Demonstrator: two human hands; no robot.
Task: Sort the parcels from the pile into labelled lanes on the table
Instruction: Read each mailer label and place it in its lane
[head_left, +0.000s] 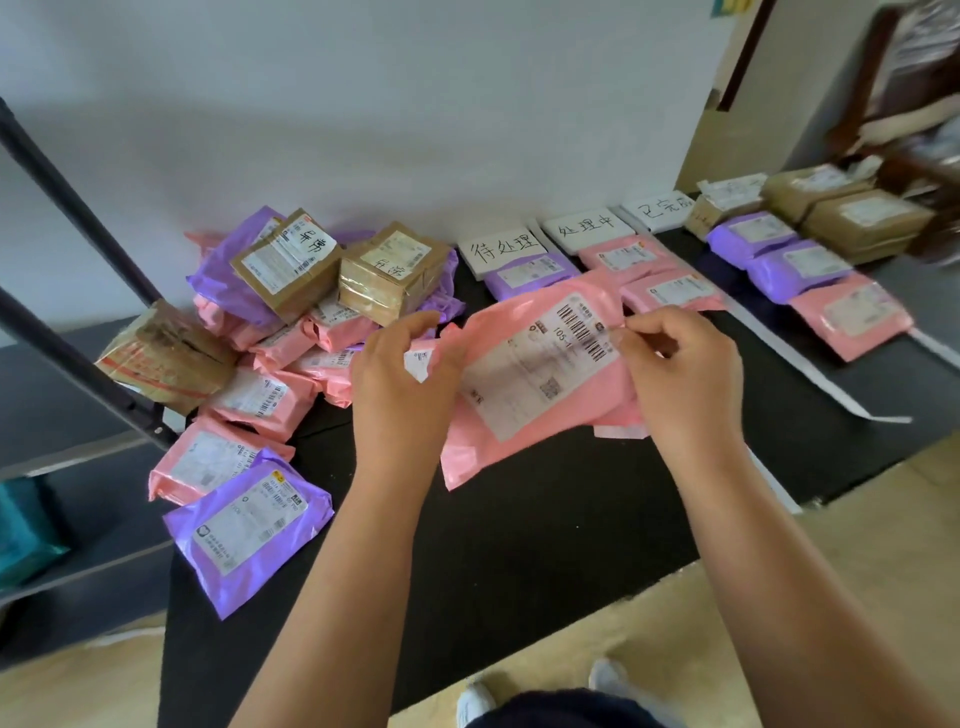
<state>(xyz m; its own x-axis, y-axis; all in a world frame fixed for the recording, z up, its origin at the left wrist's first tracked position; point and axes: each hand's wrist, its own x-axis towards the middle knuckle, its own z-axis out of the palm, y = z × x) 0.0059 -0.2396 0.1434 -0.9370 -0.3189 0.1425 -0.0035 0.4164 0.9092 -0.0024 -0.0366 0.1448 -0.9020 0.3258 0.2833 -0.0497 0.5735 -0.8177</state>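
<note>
Sorting was mid-step: left hand (402, 374) and right hand (680, 374) pinched a pink parcel (571, 410), its label (535, 374) probably needing reading against lane cards (587, 226) at one o'clock.

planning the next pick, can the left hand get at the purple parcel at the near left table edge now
Probably not yet: the left hand grips the pink parcel together with the right hand. Nothing lies on the purple parcel, so once freed it looks reachable.
</note>
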